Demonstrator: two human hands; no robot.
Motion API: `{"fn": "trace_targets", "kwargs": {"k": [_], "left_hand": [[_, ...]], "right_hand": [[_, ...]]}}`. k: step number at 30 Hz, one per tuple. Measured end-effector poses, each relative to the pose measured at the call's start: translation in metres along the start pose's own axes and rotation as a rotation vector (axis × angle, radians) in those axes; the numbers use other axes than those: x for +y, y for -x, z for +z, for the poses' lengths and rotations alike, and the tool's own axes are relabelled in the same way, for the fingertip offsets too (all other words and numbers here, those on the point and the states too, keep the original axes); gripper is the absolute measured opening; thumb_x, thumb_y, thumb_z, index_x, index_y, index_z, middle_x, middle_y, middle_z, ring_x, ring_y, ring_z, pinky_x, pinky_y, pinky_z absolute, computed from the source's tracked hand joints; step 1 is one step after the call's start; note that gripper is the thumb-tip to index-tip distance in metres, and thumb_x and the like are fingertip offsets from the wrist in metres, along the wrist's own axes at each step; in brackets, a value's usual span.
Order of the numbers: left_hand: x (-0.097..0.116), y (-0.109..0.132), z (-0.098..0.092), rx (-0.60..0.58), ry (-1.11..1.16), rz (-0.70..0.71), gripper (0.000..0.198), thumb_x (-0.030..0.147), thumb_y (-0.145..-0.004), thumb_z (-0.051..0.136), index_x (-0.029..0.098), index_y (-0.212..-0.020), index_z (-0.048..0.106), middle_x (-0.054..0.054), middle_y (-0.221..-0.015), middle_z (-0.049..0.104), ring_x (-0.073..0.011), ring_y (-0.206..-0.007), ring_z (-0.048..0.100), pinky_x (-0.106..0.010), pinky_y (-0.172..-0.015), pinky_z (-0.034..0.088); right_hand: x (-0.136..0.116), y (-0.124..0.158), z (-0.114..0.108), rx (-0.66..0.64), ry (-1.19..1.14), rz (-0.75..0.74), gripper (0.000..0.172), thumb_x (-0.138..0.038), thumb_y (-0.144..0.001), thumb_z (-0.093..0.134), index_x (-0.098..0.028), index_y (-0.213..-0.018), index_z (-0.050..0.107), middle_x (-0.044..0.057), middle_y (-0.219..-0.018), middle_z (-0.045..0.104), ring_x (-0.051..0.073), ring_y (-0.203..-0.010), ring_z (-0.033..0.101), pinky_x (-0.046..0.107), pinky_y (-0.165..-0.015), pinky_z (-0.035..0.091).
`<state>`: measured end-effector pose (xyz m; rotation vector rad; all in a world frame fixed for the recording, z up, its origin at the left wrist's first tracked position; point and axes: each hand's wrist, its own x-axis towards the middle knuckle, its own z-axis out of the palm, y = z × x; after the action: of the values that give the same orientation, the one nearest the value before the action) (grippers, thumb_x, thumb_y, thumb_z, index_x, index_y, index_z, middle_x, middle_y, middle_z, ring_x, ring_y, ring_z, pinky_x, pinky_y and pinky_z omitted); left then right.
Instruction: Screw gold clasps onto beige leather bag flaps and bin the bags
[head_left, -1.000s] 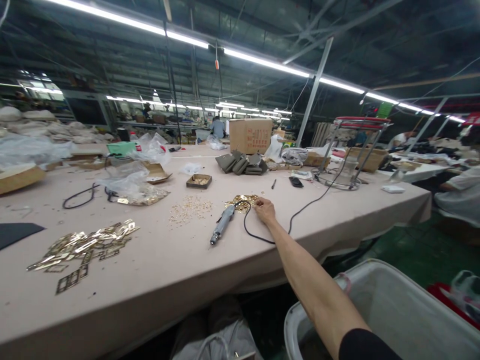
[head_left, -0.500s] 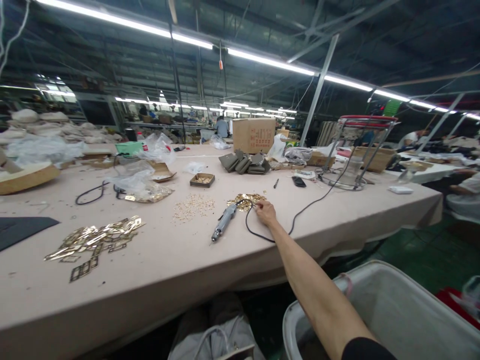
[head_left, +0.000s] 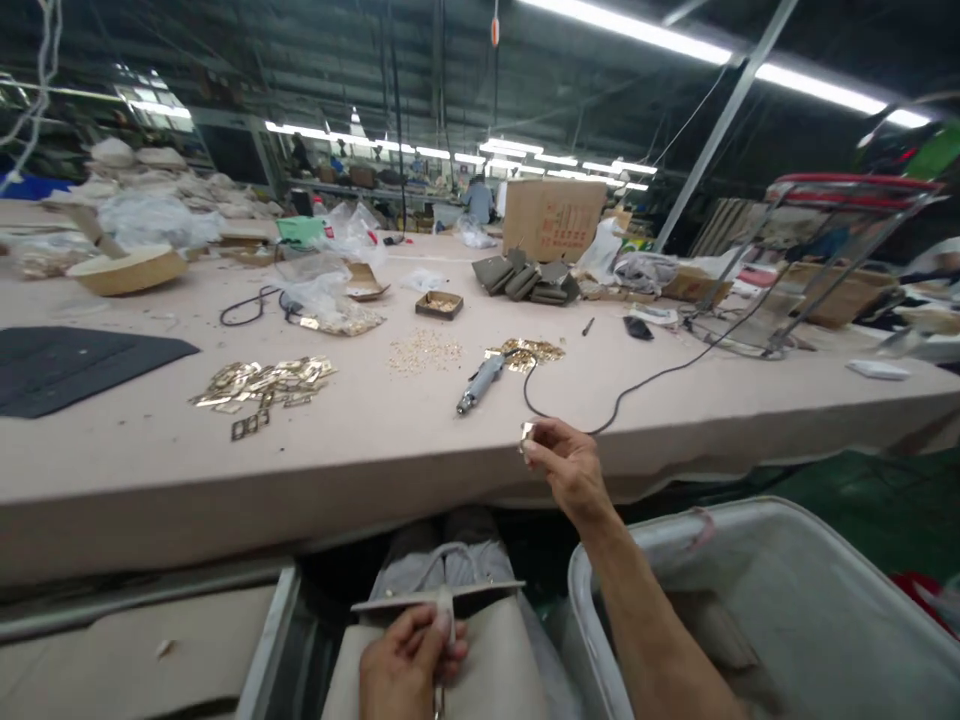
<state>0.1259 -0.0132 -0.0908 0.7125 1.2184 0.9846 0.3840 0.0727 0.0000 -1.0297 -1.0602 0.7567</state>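
Over the table's front edge my right hand (head_left: 574,465) pinches a small gold metal piece (head_left: 527,436) between thumb and fingers. Low in the view, my left hand (head_left: 411,655) grips a narrow strap (head_left: 445,612) of a light grey-beige bag-like piece (head_left: 499,650) on my lap. A grey electric screwdriver (head_left: 480,385) lies on the table, beside a pile of small gold parts (head_left: 544,352). Further left are scattered tiny gold bits (head_left: 424,352) and a heap of gold rectangular frames (head_left: 262,382).
A small open box (head_left: 439,306) and stacked grey pieces (head_left: 525,280) lie further back. A metal stand (head_left: 795,270) is at the right. Below the table are a white bin (head_left: 787,560) at the right and a metal-edged tray (head_left: 274,640) at the left.
My right hand has moved from the gold pile back toward me and now holds a gold piece. My left hand and the beige piece have come into view as the camera tilted down.
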Motion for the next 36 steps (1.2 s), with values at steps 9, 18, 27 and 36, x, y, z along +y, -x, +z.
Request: {"fn": "trace_targets", "kwargs": {"k": [9, 18, 27, 36], "left_hand": [[-0.003, 0.002, -0.005, -0.052, -0.038, 0.014, 0.041, 0.043, -0.072, 0.089, 0.007, -0.089, 0.077, -0.012, -0.072, 0.079, -0.0171, -0.054, 0.071, -0.022, -0.049, 0.054], [-0.001, 0.002, -0.006, -0.073, -0.04, 0.01, 0.04, 0.04, -0.073, 0.089, 0.006, -0.091, 0.079, -0.013, -0.07, 0.079, -0.0193, -0.056, 0.073, -0.024, -0.052, 0.056], [-0.001, 0.001, -0.007, -0.088, -0.03, -0.016, 0.041, 0.038, -0.073, 0.088, 0.004, -0.095, 0.081, -0.014, -0.072, 0.08, -0.0209, -0.059, 0.076, -0.025, -0.055, 0.059], [0.003, 0.001, -0.009, -0.172, 0.019, 0.014, 0.029, 0.026, -0.078, 0.081, 0.006, -0.099, 0.083, -0.013, -0.079, 0.082, -0.0177, -0.061, 0.075, -0.025, -0.059, 0.061]], "right_hand": [[0.056, 0.109, 0.053, -0.17, -0.194, 0.423, 0.038, -0.032, -0.078, 0.088, -0.022, -0.113, 0.079, 0.0, -0.08, 0.067, 0.012, -0.06, 0.061, 0.024, -0.055, 0.05], [0.065, 0.116, 0.052, -0.134, -0.035, 0.468, 0.029, -0.041, -0.079, 0.087, -0.016, -0.092, 0.082, 0.004, -0.067, 0.07, 0.015, -0.055, 0.062, 0.027, -0.055, 0.052], [0.056, 0.12, 0.052, -0.202, 0.025, 0.471, 0.024, -0.038, -0.08, 0.086, -0.017, -0.092, 0.084, 0.004, -0.071, 0.071, 0.014, -0.058, 0.062, 0.026, -0.055, 0.05], [0.048, 0.127, 0.064, -0.323, 0.031, 0.544, 0.024, -0.036, -0.078, 0.085, -0.014, -0.087, 0.081, 0.006, -0.074, 0.072, 0.015, -0.056, 0.065, 0.026, -0.053, 0.051]]}}
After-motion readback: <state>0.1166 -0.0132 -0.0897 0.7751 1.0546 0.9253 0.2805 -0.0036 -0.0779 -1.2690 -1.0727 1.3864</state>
